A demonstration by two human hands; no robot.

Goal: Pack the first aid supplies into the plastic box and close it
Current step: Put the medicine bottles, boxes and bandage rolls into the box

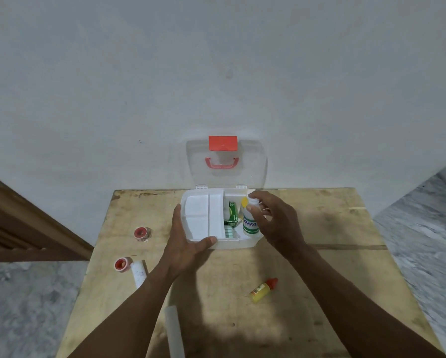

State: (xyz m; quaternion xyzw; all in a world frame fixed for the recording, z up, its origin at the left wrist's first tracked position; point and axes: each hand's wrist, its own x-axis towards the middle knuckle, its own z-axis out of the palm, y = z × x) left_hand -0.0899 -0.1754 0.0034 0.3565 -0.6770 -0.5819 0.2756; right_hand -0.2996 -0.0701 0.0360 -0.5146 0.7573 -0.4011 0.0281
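Lowering a white bottle (250,223) into the plastic box (232,244), the right hand (276,223) has fingers and thumb curled round its upper half. The bottle's long axis is near upright, base down in the right compartment, just beside a green carton (232,214). The left hand (188,244) braces the box's near-left corner: fingers laid straight along the left wall, thumb across the front rim, gripping nothing. The hands are apart, one on either side of the box.

The box sits at the far edge of the worktop (320,280), lid (252,171) standing open against the wall; a white tray insert (201,215) fills its left part.

Unpacked: a yellow bottle (263,290) lying on its side, near and right, cap pointing away to the right, closer to the right hand. Two red tape rolls (141,233) and a white roll (139,273) lie left, closer to the left hand. Another white roll (174,332) lies near centre. Probably well under halfway.
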